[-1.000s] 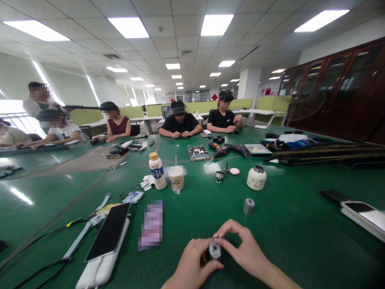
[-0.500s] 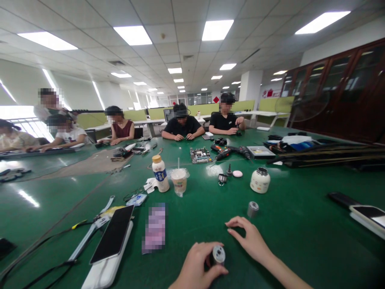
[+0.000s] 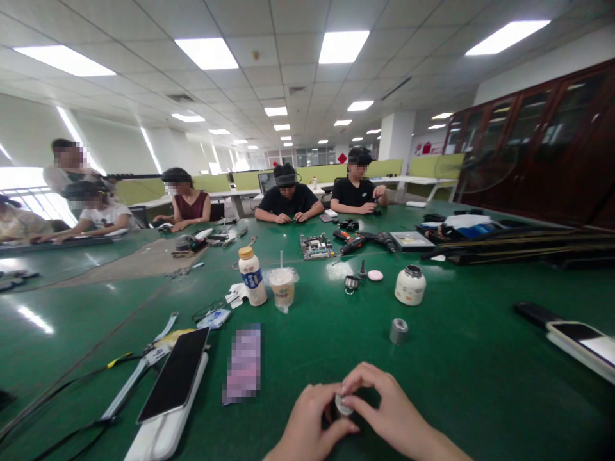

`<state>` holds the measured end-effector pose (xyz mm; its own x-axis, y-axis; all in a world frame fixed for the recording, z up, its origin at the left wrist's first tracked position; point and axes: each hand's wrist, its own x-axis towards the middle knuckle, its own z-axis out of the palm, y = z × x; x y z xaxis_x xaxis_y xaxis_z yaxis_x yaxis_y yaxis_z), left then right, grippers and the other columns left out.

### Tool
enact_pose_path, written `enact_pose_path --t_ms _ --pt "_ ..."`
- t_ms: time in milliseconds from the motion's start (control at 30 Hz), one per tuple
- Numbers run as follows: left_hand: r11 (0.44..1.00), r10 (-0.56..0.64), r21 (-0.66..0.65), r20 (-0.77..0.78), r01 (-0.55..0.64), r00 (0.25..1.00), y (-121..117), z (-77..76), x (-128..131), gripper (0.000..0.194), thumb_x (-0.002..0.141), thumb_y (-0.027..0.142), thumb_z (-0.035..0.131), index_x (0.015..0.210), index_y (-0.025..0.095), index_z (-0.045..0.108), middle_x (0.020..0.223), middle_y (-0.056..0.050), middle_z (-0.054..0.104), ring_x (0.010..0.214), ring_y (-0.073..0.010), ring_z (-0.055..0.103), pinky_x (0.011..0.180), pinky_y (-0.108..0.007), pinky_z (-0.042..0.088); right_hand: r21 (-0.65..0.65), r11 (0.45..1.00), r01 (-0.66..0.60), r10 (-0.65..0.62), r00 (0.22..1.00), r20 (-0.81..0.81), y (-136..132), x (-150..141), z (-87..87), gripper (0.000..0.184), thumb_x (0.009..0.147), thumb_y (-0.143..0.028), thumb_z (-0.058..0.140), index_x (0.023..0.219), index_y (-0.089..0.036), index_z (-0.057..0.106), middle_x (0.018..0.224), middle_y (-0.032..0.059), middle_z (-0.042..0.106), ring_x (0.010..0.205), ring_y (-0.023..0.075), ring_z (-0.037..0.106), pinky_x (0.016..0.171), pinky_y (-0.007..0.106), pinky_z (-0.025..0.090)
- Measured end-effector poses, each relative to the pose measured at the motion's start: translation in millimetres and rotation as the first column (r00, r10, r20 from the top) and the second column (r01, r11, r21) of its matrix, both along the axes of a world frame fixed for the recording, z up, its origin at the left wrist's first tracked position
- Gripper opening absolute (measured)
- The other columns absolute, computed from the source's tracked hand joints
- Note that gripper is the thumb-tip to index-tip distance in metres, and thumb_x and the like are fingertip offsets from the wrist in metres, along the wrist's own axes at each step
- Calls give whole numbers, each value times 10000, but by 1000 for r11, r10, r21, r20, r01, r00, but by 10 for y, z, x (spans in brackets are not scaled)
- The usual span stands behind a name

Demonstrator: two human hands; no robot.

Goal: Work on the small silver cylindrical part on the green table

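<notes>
- Lying at the left of the green tabletop [image 3: 456, 378], a dark-screened phone [image 3: 173, 378] rested on a white slab [image 3: 166, 432], well apart from the hands.
- Further right, a capped bottle [image 3: 252, 282] stood just beside a plastic cup [image 3: 282, 291] with a straw.
- The left hand [image 3: 305, 419] had its fingers curved partly closed around the side of a small metal cylinder [image 3: 343, 406]; an even, firm grip low on the side seemed best, steadying the piece while leaving its top face reachable.
- The right hand [image 3: 389, 403] came in from the other side, its fingers nearly closed at the cylinder's top; whether they pinched a tiny part could not be told. Light fingertip pressure, square to that face, looked wiser than a sideways push, which could have tipped the piece.
- Right of and beyond the hands, a second cylinder [image 3: 398, 331] stood upright, apart from them, with an open-topped pale jar [image 3: 410, 287] behind it; a compact hand movement would have suited that spacing.
</notes>
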<state>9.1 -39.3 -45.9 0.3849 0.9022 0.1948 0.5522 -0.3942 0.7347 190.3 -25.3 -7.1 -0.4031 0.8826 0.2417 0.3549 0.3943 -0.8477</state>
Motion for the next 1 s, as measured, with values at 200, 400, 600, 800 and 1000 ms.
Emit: enact_pose_path --t_ms 200,400,600,800,1000 --pt "1000 12 -10 -17 -12 1000 -6 29 -8 421 754 369 790 1131 219 680 919 -35 741 767 -216 627 739 -294 413 55 994 99 -98 995 -32 74 60 27 123 832 -279 679 884 -196 604 664 -32 621 660 171 622 707 305 482" --pt "1000 23 -5 -8 -23 1000 -13 30 -2 432 761 349 786 1155 217 671 948 -50 739 802 -229 633 764 -309 422 96 995 8 -11 1000 28 28 68 83 153 787 -171 686 929 -219 655 957 28 691 950 222 629 880 355 461" --pt "1000 18 11 -26 -18 1000 -11 23 -6 371 776 358 769 1103 203 688 883 -44 731 773 -227 625 729 -303 422 77 995 63 -59 997 -53 36 5 10 59 828 -204 681 770 -215 682 820 17 709 847 209 657 814 341 486" --pt "1000 8 -2 -11 -8 1000 -5 37 -22 454 774 367 767 1197 256 646 943 -21 735 778 -215 628 778 -313 438 20 982 186 -179 967 -181 412 256 -141 106 837 -295 689 842 -202 639 891 41 739 884 218 698 842 343 518" --pt "1000 14 -18 -31 -15 999 -4 16 -18 478 758 378 777 1203 259 648 961 -27 740 782 -223 639 779 -322 450 -3 985 171 -170 980 -98 661 423 -603 115 815 -286 692 766 -189 654 860 41 694 826 224 717 822 360 547"
